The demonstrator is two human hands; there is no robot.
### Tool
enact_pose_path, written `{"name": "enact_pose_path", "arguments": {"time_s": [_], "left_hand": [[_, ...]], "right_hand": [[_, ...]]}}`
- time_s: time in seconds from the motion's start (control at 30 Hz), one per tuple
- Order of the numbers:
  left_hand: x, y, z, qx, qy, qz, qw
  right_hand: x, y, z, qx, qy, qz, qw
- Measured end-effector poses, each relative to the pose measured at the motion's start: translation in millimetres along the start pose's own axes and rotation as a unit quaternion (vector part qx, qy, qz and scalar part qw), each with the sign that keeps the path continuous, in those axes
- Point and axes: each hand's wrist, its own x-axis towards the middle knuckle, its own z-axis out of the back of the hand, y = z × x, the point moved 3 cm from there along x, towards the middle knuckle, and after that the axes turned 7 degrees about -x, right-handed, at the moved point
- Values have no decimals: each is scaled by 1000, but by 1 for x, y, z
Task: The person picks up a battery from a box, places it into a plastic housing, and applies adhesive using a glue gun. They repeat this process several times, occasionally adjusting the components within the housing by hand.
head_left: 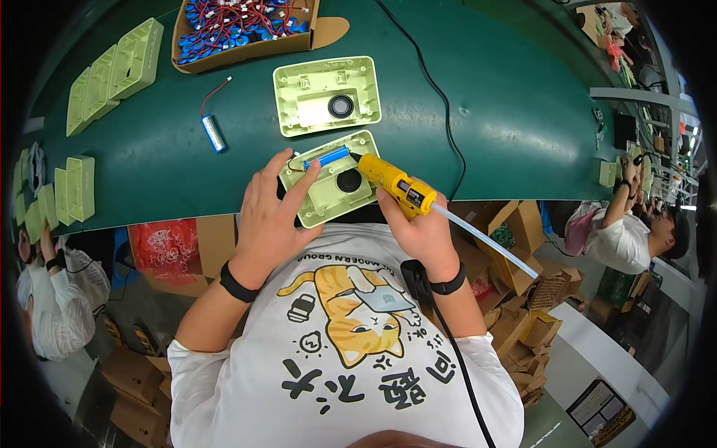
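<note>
Yellow glue gun [396,179] is clamped in our right hand [424,235], nozzle at the right end of the blue battery [328,156] that lies in the near green shell [320,196]. We have our left hand [272,205] spread, fingers apart, a fingertip on the battery's left end. A second shell [312,109] sits just beyond, a loose battery [213,134] to its left.

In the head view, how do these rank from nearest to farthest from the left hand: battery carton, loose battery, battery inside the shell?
1. Battery inside the shell: touched by the left hand.
2. Loose battery: ahead-left.
3. Battery carton: farther ahead.
</note>
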Motion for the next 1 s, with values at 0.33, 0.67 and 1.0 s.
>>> {"name": "enact_pose_path", "arguments": {"time_s": [0.33,0.67,1.0], "left_hand": [[0,15,-5,-31,-43,-26,998],[16,28,-11,-27,-89,-65,993],[13,32,-12,-58,-106,-61,991]], "right_hand": [[2,19,12,-29,2,2,1000],[12,52,6,34,101,-2,994],[28,52,-17,1,137,25,990]]}}
